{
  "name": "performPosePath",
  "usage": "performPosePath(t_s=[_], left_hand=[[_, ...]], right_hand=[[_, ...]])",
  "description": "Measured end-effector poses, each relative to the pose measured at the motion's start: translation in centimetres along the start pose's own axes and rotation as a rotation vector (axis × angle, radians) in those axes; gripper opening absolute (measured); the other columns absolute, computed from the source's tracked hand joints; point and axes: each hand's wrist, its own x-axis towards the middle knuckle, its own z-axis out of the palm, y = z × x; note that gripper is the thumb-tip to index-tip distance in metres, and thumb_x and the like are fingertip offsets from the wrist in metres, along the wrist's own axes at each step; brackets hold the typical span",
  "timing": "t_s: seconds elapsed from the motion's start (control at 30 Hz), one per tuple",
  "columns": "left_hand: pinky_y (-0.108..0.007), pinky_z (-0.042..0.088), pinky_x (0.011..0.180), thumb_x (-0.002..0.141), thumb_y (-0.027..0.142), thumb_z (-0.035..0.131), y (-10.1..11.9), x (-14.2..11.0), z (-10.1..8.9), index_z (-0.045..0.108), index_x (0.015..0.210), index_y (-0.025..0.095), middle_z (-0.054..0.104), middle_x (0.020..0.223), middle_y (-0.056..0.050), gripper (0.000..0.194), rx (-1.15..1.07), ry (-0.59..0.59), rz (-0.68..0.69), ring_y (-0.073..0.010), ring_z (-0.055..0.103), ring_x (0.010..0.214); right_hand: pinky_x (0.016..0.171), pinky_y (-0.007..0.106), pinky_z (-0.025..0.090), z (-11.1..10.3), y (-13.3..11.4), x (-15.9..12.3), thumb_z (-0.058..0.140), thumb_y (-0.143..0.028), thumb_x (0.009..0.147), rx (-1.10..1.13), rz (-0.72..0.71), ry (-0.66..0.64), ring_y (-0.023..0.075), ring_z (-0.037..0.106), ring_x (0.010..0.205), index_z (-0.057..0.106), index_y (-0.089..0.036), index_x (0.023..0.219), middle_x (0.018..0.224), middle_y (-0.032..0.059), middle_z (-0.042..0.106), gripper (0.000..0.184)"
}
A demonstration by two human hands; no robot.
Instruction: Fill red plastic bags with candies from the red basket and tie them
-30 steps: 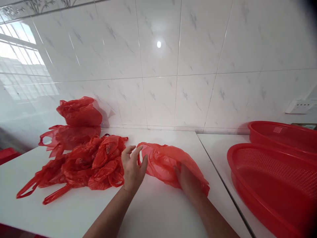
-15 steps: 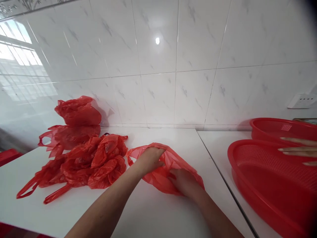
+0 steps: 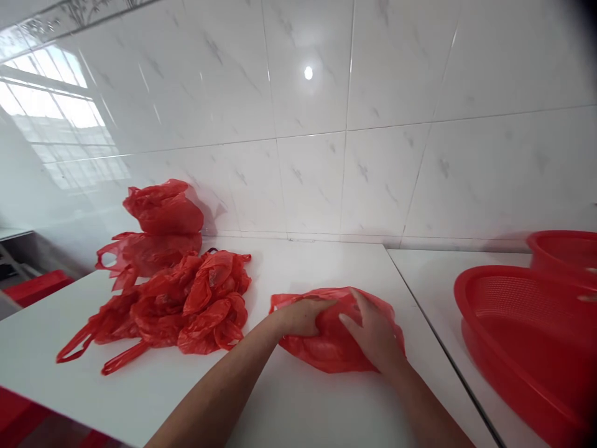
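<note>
Right hand point(image 3: 373, 333): fingers spread, palm flat on a red plastic bag point(image 3: 326, 348) lying on the white counter point(image 3: 298, 404). Left hand point(image 3: 301, 316): just beside it, fingers curled, gripping the same bag's near-left edge. Left of both hands: heap of crumpled red bags point(image 3: 172, 292). Right of them, apart: red mesh baskets point(image 3: 527, 336).

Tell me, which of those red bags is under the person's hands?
The lone red bag lying apart, right of the heap of bags; the left hand and right hand press it.
</note>
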Motion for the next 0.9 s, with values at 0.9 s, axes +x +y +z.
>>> performPosePath(t_s=[0.9], left_hand=[[-0.040,0.038,0.099,0.072,0.030,0.064,-3.7,-1.7,-0.9,0.061,0.109,0.024,0.048,0.128,-0.009,0.037,-0.255,0.498,-0.121,-0.0265,0.045,0.120]], right_hand=[[0.077,0.038,0.046,-0.8,0.8,0.6,0.046,-0.047,0.081,-0.013,0.204,0.116,0.0229,0.059,0.090,0.055,-0.024,0.112,0.105,0.0062,0.063,0.040]])
